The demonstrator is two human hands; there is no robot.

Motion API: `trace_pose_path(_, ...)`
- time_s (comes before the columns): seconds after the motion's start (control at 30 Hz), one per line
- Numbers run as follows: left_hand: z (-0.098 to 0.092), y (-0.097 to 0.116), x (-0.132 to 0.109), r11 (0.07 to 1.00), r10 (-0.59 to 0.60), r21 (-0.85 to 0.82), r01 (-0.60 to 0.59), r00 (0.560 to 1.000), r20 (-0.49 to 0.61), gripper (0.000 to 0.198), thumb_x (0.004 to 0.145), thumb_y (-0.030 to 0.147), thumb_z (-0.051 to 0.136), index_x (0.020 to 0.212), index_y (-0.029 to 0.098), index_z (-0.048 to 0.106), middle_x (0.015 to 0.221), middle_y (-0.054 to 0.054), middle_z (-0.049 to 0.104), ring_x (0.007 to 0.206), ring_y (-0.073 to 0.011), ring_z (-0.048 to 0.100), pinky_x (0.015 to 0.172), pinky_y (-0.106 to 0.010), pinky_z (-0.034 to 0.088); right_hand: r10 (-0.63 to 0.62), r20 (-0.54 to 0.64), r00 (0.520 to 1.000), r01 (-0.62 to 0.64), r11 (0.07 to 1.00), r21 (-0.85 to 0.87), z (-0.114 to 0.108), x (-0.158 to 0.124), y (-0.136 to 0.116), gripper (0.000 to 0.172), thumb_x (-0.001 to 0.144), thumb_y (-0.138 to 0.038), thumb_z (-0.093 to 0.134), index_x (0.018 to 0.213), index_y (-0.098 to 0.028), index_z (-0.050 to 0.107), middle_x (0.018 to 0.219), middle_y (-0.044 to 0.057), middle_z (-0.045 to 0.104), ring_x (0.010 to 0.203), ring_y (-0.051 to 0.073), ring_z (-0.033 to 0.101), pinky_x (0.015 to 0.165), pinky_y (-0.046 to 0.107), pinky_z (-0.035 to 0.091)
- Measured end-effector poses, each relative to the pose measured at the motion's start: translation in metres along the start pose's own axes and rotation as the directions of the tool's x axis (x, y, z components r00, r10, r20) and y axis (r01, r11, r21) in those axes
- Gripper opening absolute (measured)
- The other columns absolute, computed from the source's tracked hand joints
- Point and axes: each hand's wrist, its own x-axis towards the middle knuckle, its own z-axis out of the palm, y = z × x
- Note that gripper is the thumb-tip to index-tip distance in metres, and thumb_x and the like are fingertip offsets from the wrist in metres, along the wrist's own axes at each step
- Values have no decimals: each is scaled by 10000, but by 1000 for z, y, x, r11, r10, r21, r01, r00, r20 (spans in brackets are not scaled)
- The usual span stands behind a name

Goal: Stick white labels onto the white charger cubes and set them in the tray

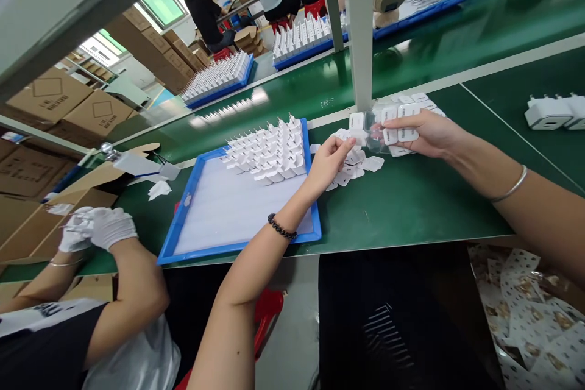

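Left hand (331,155) pinching a small white piece over the scattered chargers (361,164), right hand (418,133) gripping a white charger (404,134) — clear film (372,134) stretching between them, just right of the blue tray (192,195), green tabletop (411,201) lying beneath, gloved co-worker's hands (98,228) working near left.

No legible text anywhere. Cardboard boxes (68,103), stacked left of the blue tray (192,219), carry a printed diamond mark w/ a line of lettering above it, too small and blurred to read. Same for faint print on the box (22,170) just below them. White chargers (269,149) in the tray show no readable markings.
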Motion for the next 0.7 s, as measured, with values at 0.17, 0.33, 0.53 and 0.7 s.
trace_pose_path(0.17,8,-2,0,999,-11,36,10,1000,22,216,971,311,666,1077,224,499,916,27,595,621,-56,607,571,-192,449,16,133,991,-13,1000,-23,11,-10,9,97,773,-152,797,869,-158,814,980,112,806,924,238,768,967,363,624)
trace_pose_path(0.33,11,-3,-3,998,8,64,-8,1000,4,222,979,356,623,1108,213,512,998,-14,668,668,-90,650,614,-220,492,-3,149,989,10,999,-45,11,-9,11,74,759,-194,782,808,-234,821,959,51,807,978,234,746,947,338,614)
trace_pose_path(0.53,11,2,-6,987,29,153,-58,982,185,286,1014,308,457,895,154,667,764,-30,700,713,-142,660,681,-243,516,7,148,989,7,995,-96,14,-7,16,128,757,-204,806,878,-244,817,1010,46,804,1073,256,728,931,356,614)
trace_pose_path(0.7,8,2,-3,996,5,-82,17,964,266,154,905,239,580,912,140,699,758,-25,713,702,-131,672,691,-233,524,-1,142,990,13,997,-81,16,-8,13,91,786,-156,759,832,-230,788,995,55,807,981,247,749,847,356,633)
